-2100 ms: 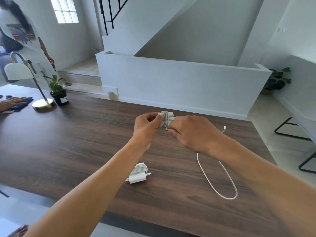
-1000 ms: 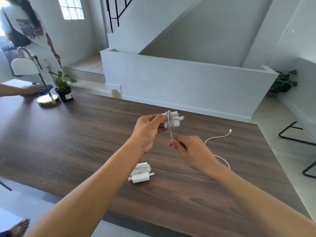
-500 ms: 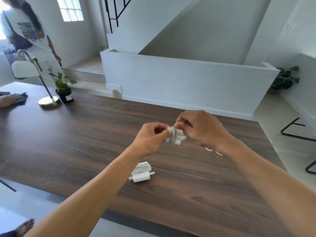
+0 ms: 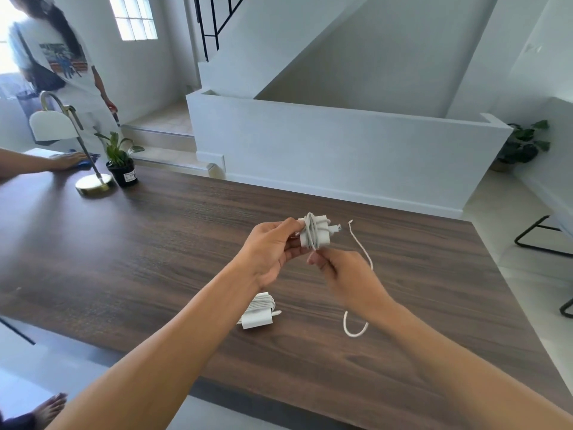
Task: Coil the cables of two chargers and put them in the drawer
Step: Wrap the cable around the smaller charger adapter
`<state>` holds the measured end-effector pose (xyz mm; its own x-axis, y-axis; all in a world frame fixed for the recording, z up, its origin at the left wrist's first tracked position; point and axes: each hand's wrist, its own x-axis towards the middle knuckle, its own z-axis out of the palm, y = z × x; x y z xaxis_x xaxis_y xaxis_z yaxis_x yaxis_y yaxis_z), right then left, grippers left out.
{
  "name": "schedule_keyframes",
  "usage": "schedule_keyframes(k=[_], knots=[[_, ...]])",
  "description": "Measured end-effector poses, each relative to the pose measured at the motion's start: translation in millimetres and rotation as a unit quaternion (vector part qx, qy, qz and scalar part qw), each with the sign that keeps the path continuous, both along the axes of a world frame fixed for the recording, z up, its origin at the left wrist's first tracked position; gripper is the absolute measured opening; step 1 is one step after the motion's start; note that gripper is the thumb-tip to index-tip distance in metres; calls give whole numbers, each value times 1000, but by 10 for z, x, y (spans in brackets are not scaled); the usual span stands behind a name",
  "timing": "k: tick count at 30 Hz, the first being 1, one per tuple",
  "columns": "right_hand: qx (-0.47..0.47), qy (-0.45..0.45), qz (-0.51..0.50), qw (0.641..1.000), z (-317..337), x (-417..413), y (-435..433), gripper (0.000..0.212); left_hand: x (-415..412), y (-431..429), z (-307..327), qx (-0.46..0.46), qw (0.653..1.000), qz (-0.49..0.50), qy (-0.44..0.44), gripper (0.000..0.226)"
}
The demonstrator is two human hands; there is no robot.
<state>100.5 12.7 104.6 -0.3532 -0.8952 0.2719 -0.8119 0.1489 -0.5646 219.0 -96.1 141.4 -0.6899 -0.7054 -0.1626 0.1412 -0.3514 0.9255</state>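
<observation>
My left hand (image 4: 270, 252) holds a white charger block (image 4: 315, 233) above the dark wooden table (image 4: 148, 243), with several turns of its white cable wound round it. Just below the block, my right hand (image 4: 344, 274) pinches that cable. The loose tail of the cable (image 4: 361, 248) runs up beside the block to its plug end and loops down behind my right wrist onto the table. A second white charger (image 4: 259, 311), its cable wound round it, lies on the table under my left forearm. No drawer is in view.
At the table's far left stand a brass desk lamp (image 4: 93, 181) and a small potted plant (image 4: 122, 169). Another person's hand (image 4: 66, 158) rests on a blue cloth there, and a second person (image 4: 59, 66) stands behind. Black chair legs (image 4: 539, 240) are at the right.
My right hand has come down from over the block to below it, drawing the cable round. The loose tail has grown shorter since the earliest frame.
</observation>
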Motion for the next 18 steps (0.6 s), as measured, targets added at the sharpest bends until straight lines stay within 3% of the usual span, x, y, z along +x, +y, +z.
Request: schedule_keyframes(k=[7, 12, 15, 18], knots=[[83, 122, 31, 989, 434, 136, 148, 26, 12, -69, -138, -61, 994, 73, -61, 29], [115, 198, 48, 972, 695, 66, 136, 24, -13, 53, -148, -175, 976, 53, -120, 8], [93, 215, 33, 972, 736, -47, 126, 20, -1, 98, -128, -205, 968, 12, -147, 10], [45, 220, 8, 974, 714, -208, 102, 17, 22, 139, -82, -180, 975, -36, -128, 13]])
